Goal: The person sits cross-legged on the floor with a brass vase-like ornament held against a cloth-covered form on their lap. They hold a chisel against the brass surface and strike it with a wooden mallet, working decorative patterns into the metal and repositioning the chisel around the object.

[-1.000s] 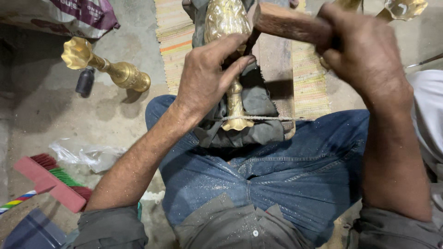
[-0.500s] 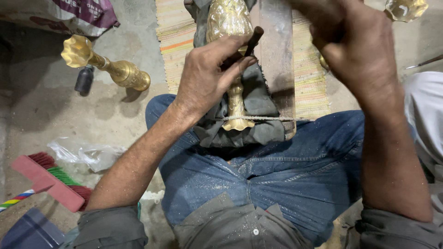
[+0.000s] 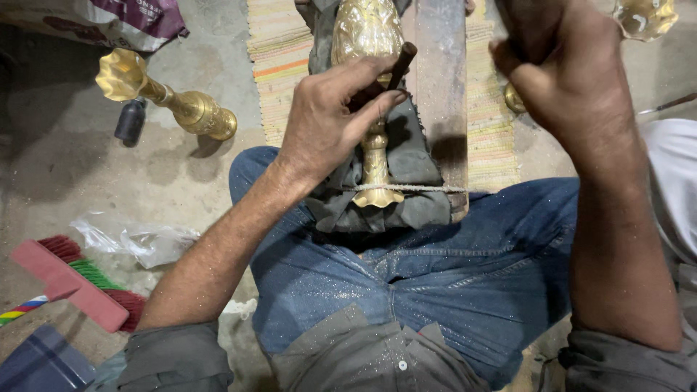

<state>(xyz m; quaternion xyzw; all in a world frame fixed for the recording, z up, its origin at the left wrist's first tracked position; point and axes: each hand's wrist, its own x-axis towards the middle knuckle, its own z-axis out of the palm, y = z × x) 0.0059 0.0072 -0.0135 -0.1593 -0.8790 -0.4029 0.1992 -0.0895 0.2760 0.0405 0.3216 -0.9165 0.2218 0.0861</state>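
Two hands busy: left hand (image 3: pixel 327 123) pinching punch (image 3: pixel 392 69) on vase (image 3: pixel 367 33); right hand (image 3: pixel 573 80) fisted, tool hidden. Purple bag (image 3: pixel 131 18) cut off, top left.

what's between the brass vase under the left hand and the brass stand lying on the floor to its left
In the head view, the striped mat's edge and bare concrete floor lie between the vase and the stand; nothing else.

A purple-and-white printed sack (image 3: pixel 109 22) lies top left on the floor.

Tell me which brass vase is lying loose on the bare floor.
The fluted-mouth brass vase at upper left; the other brass vase is tied down on dark cloth.
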